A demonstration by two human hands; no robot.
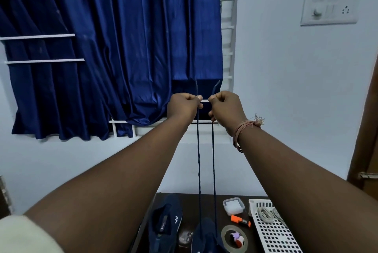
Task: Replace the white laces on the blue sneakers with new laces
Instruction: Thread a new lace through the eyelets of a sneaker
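Both arms are stretched up in front of the blue curtain. My left hand (pixel 184 107) grips one end of a dark blue lace (pixel 198 160), and my right hand (pixel 226 107) grips the other end. The two strands hang taut and parallel down to a blue sneaker (pixel 206 238) at the bottom of the view. A second blue sneaker (pixel 165 222) lies to its left on the dark table (pixel 190 205). Short lace tips stick up above both fists.
A white perforated tray (pixel 274 236) with pale laces stands at the right of the table. Beside it lie an orange marker (pixel 240 220), a small clear box (pixel 233 205) and a tape roll (pixel 234 239). A blue curtain (pixel 122 48) hangs behind.
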